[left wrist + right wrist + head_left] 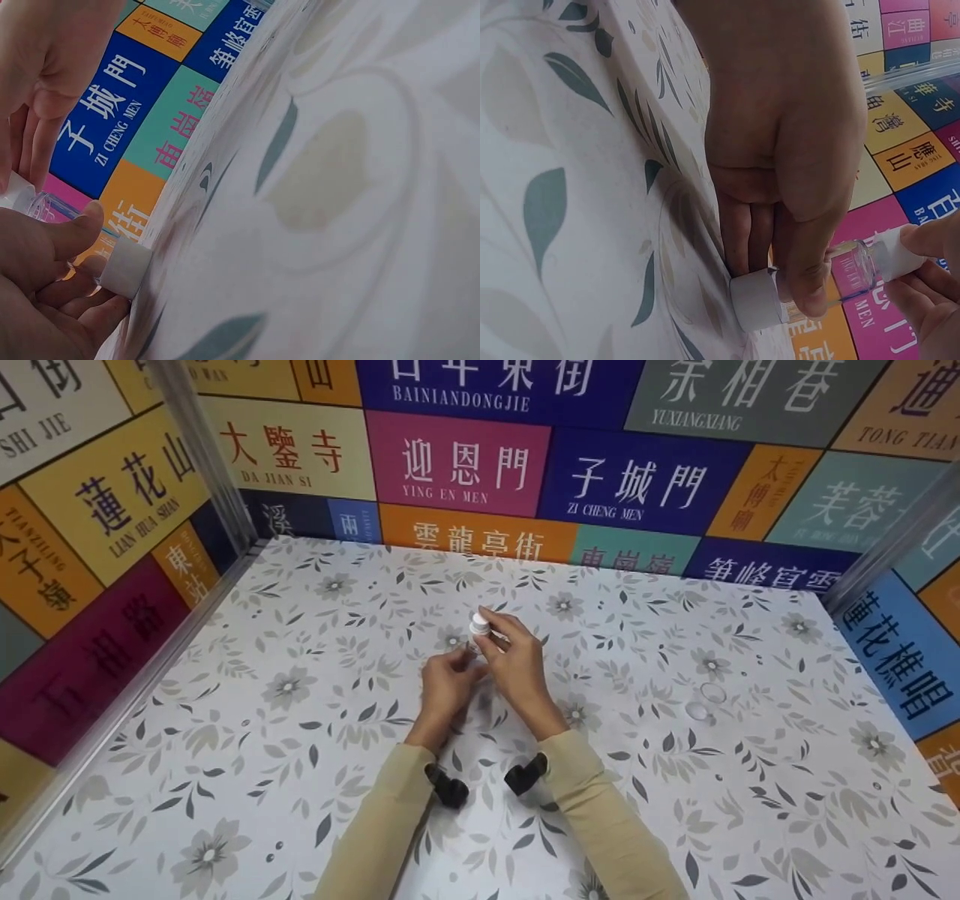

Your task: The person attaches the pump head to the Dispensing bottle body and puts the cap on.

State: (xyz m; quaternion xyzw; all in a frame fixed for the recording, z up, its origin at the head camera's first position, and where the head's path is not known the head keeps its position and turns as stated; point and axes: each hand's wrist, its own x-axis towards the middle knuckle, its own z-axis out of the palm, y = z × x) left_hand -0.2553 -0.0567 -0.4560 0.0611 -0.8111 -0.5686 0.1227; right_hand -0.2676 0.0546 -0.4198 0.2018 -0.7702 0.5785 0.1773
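Observation:
Both hands hold a small clear bottle (851, 274) with a white piece at each end, just above the table. My right hand (519, 656) pinches the white upper piece (478, 622) between thumb and fingers. Lower down, my left hand (450, 682) grips the bottle near its white lower piece (126, 268), thumb against the clear side. In the right wrist view that lower piece (757, 300) is close to the tabletop; whether it touches cannot be told. Fingers hide part of the bottle in every view.
On the flower-patterned table (300, 772), a clear ring (712, 692) and a small clear round piece (697, 711) lie to the right of the hands. Walls of coloured sign panels (457, 465) stand along the back and both sides.

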